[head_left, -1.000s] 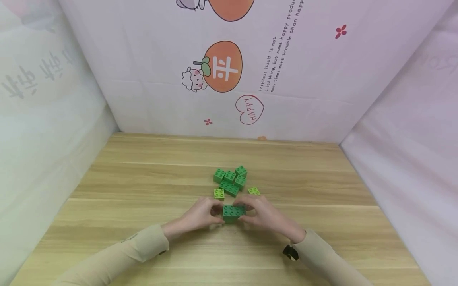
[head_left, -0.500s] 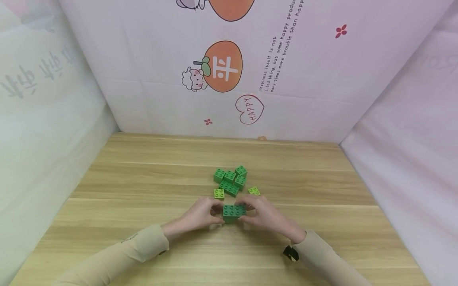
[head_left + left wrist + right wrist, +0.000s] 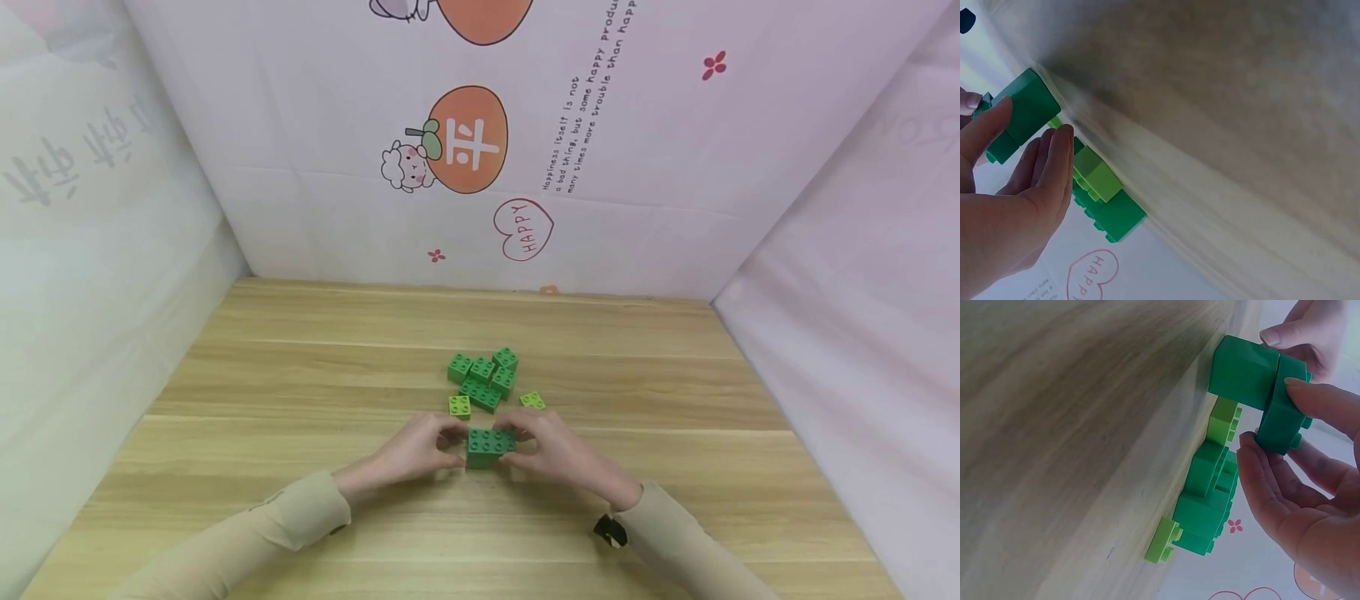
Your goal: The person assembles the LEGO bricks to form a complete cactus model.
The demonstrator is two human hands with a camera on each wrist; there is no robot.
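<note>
A long green studded toy brick [image 3: 491,440] sits on top of a smaller green brick [image 3: 1244,372], overhanging it to the right. My right hand [image 3: 555,450] pinches the long brick's overhanging end between thumb and fingers, plainly seen in the right wrist view. At the other end, my left hand [image 3: 420,450] stands with thumb and fingers parted around the stack's left side. In the left wrist view, a gap shows between its fingers [image 3: 1063,147] and the bricks. Whether its thumb touches the stack cannot be made out.
Beyond the hands lies a cluster of several green bricks [image 3: 480,393]. One lime brick [image 3: 459,406] lies at its left front, another lime brick [image 3: 532,401] to its right. White printed cloth [image 3: 637,233] borders the wooden table [image 3: 300,367] at the back and sides.
My left hand has shifted slightly left, its thumb coming away from the stack's left edge. My right hand and the loose bricks stay nearly where they were.
</note>
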